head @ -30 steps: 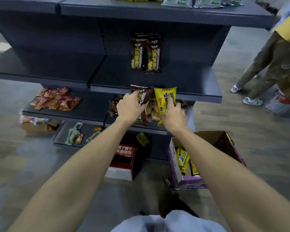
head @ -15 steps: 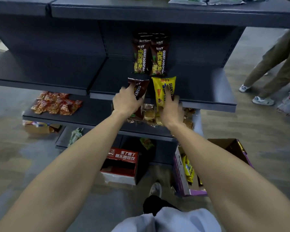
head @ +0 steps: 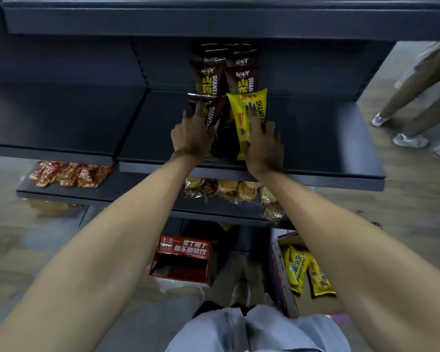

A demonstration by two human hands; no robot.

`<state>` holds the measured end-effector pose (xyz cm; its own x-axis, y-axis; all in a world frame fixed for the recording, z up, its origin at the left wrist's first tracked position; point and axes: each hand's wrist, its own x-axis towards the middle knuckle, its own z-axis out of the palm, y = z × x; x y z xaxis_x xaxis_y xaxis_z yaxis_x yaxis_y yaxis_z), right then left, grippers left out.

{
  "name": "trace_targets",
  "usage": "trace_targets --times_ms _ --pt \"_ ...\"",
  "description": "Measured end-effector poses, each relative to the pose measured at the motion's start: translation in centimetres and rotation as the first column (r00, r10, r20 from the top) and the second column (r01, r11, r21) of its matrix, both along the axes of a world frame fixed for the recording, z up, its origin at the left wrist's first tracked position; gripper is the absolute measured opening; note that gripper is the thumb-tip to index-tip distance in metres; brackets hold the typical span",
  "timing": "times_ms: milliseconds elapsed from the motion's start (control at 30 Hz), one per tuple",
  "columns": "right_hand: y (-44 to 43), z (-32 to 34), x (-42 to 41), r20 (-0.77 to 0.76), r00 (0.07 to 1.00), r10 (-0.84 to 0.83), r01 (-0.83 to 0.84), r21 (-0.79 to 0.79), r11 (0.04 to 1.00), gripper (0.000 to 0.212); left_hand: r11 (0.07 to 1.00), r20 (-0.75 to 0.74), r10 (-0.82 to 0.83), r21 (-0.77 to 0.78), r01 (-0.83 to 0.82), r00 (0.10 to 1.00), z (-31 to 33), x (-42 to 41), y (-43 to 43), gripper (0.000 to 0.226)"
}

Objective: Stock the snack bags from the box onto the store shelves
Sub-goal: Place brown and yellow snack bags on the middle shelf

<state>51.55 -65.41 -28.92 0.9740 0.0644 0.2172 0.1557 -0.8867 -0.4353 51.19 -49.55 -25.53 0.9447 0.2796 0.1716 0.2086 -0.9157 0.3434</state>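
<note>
Mid-frame shelf (head: 315, 138): your left hand (head: 192, 138) grips a brown bag (head: 215, 111), your right hand (head: 263, 146) a yellow bag (head: 239, 118), upright, likely to face shoppers.

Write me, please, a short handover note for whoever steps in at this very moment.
Left hand holds a brown bag; right hand holds a yellow bag, both at the middle shelf.
Done: two rear brown bags stand at the shelf's back.
Left: set these two down, then shelve the boxed yellow bags from the box.
</note>
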Motion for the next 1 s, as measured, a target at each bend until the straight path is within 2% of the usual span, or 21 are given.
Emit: trace_targets --times_ms 200,433,567,767,1000 --pt "0.9 -0.1 1.3 0.037 0.997 -0.06 0.061 -0.018 0.998 0.077 0.999 0.074 0.026 0.04 -0.029 0.997 0.4 2.4 0.3 0.056" --pt "1.1 -0.2 1.3 0.034 0.992 -0.118 0.119 -0.057 0.991 0.072 0.99 0.175 -0.028 -0.13 0.051 0.984 0.1 5.6 0.8 0.054" --pt "1.0 -0.1 1.1 0.022 0.989 -0.146 0.147 -0.081 0.986 0.071 0.98 0.138 -0.009 -0.198 0.036 0.99 -1.1 7.2 1.0 0.066" --pt "1.1 -0.1 1.0 0.004 0.979 -0.204 0.204 -0.057 0.977 0.069 0.974 0.019 -0.042 -0.22 0.045 0.999 -2.5 7.0 2.0 0.105" --pt "1.9 0.2 1.3 0.01 0.968 -0.252 0.251 0.016 0.968 0.07 0.991 0.065 -0.074 -0.109 0.081 0.995 -3.6 6.5 2.3 0.107"
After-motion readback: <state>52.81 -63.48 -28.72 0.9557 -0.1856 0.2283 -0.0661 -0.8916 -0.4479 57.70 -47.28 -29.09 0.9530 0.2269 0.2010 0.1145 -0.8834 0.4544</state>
